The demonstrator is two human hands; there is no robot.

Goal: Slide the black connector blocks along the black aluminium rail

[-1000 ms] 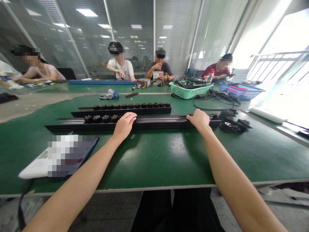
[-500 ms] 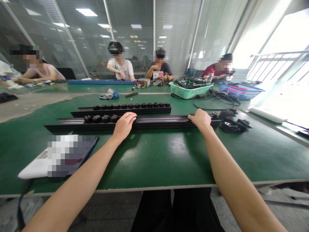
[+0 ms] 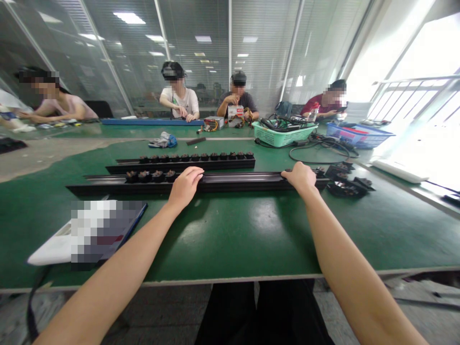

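Note:
A long black rail (image 3: 237, 184) with an open channel lies across the green table before me. Small round black parts (image 3: 158, 177) with copper-coloured tips, seemingly socket modules, stand in a row in its left half. My left hand (image 3: 185, 186) is closed over the rail at the right end of this row, fingertips together; what lies under them is hidden. Near the rail's right end, my right hand (image 3: 302, 178) is closed over the channel, its thumb against a small black part that is mostly covered. Between the hands the channel's bare floor shows.
Behind lies a second black rail (image 3: 179, 166) filled with similar parts. Loose black parts (image 3: 347, 184) are heaped at right. A white device (image 3: 53, 244) sits front left. Farther back are a green basket (image 3: 283, 136), cables, a blue basket (image 3: 359, 136), a cloth (image 3: 163, 140) and several people.
My right hand has shifted very slightly to the right along the rail. My left hand stays put. Across the table, a co-worker's hand has moved left along a blue bar.

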